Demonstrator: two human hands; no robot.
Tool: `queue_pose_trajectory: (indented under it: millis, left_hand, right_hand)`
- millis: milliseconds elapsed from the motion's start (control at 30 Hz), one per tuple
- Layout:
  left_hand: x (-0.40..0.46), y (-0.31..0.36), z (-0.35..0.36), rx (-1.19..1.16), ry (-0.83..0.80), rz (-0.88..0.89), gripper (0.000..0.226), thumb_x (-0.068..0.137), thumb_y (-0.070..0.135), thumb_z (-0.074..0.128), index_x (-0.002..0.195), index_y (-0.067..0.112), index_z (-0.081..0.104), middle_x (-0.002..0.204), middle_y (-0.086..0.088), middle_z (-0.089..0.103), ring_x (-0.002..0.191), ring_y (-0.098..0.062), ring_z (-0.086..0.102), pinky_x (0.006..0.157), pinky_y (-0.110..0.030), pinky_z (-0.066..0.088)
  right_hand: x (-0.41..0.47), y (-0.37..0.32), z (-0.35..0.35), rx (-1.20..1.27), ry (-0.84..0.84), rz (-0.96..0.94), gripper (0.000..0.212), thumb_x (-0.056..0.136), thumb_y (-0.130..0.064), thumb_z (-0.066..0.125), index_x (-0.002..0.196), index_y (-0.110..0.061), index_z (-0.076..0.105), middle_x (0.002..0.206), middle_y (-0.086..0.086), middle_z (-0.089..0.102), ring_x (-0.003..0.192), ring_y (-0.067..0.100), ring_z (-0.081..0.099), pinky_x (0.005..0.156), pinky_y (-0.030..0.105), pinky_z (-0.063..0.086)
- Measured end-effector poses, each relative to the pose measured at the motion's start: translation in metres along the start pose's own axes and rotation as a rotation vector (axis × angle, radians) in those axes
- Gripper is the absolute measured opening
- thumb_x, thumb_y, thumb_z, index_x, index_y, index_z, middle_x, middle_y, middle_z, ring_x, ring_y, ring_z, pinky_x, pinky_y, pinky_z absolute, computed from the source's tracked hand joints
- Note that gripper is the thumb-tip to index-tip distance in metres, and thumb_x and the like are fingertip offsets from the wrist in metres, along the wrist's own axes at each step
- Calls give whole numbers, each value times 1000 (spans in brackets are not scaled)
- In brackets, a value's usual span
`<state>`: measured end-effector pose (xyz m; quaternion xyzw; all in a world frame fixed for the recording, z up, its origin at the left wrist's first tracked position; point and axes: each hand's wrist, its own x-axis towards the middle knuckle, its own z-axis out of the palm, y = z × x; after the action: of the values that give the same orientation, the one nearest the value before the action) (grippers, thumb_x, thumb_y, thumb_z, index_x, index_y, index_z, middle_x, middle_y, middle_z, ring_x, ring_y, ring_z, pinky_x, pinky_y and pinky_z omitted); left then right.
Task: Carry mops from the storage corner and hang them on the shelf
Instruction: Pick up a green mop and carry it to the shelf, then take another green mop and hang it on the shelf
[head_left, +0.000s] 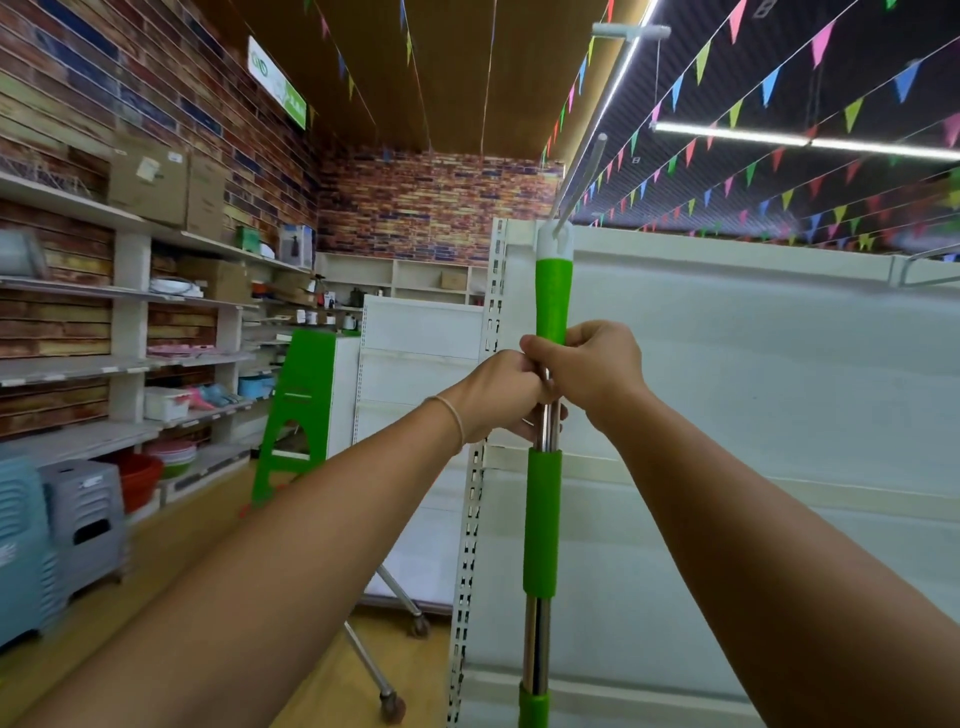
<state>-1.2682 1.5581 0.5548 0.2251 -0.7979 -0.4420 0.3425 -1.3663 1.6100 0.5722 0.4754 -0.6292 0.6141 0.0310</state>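
A mop (543, 519) with a chrome pole and green plastic sleeves stands upright in front of me, its lower end out of frame. My left hand (501, 397) and my right hand (592, 371) both grip the bare metal stretch of the pole between two green sleeves, side by side at about chest height. The white cap at the top of the handle (555, 240) reaches the upper edge of the white shelf unit (753, 364). Two thin metal hooks (584, 171) slant up from that point towards the ceiling. The mop head is not visible.
The perforated white upright (488, 332) of the shelf runs just left of the pole. A green step stool (301, 410), a wheeled metal rack leg (384, 675), stacked plastic stools (78, 514) and wall shelves (130, 364) with boxes and basins fill the left side.
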Motion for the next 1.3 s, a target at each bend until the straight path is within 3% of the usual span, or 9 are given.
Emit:
queue_pose_trajectory:
  millis: [233,600,700,767,833,933,1033,1100,1300]
  left_hand:
    - [14,-11,4,-57,48,-37,17,96,5,48,104,-1,62,95,-21,68,84,-29,70,81,-51,59]
    - [4,-3,10,34,125,-89,19,96,9,50,109,1,61,94,-14,61,79,-27,64,76,-42,61]
    - [-8,-2,9,74,141,-100,18,96,10,50,109,1,61,94,-14,65,76,-26,65,81,-45,60]
    - [-21,-5,8,142,156,-103,16,97,15,52,108,8,61,100,-13,69,86,-27,69,82,-44,60]
    - [-39,-11,5,247,153,-105,22,97,24,54,116,13,58,109,-10,66,94,-24,69,82,-42,60]
    - [-70,-26,0,493,116,-118,37,97,31,52,128,12,54,121,-5,61,96,-16,66,86,-39,58]
    - [-103,-50,-7,787,57,-204,46,97,41,49,134,15,50,125,-2,64,107,-15,61,99,-34,42]
    - [-123,-71,-16,819,51,-285,50,95,46,51,136,18,49,129,-3,62,113,-17,59,98,-32,43]
    - [-179,-121,-60,814,176,-404,45,96,38,53,137,19,49,134,-3,57,111,-15,56,88,-27,44]
  right_hand:
    - [11,4,4,-14,-23,88,34,74,-35,82,76,-5,68,64,9,65,52,21,62,62,37,58]
    - [18,9,7,-30,-68,114,41,72,-45,82,75,-11,59,72,9,60,65,22,57,68,38,56]
    - [10,14,5,-91,-92,53,40,84,-45,72,97,-7,71,92,10,73,89,27,69,84,41,57]
    - [-8,22,1,-124,-90,-19,45,93,-42,61,127,-13,62,118,10,69,111,27,64,97,39,50]
    - [-32,35,-5,-107,-68,-92,50,96,-43,56,138,-17,51,128,8,62,117,25,59,101,42,47]
    - [-66,57,-4,-43,-29,-219,44,94,-36,58,134,-17,52,123,4,60,113,22,58,96,46,50]
    - [-95,71,9,-22,-95,-339,37,94,-26,58,129,-14,56,119,3,59,112,22,55,97,40,48]
    - [-111,72,22,-32,-170,-372,35,95,-24,58,128,-14,58,121,3,58,114,22,54,97,35,45]
    - [-144,63,88,-83,-399,-375,39,94,-31,56,130,-16,56,126,6,58,116,24,56,96,46,50]
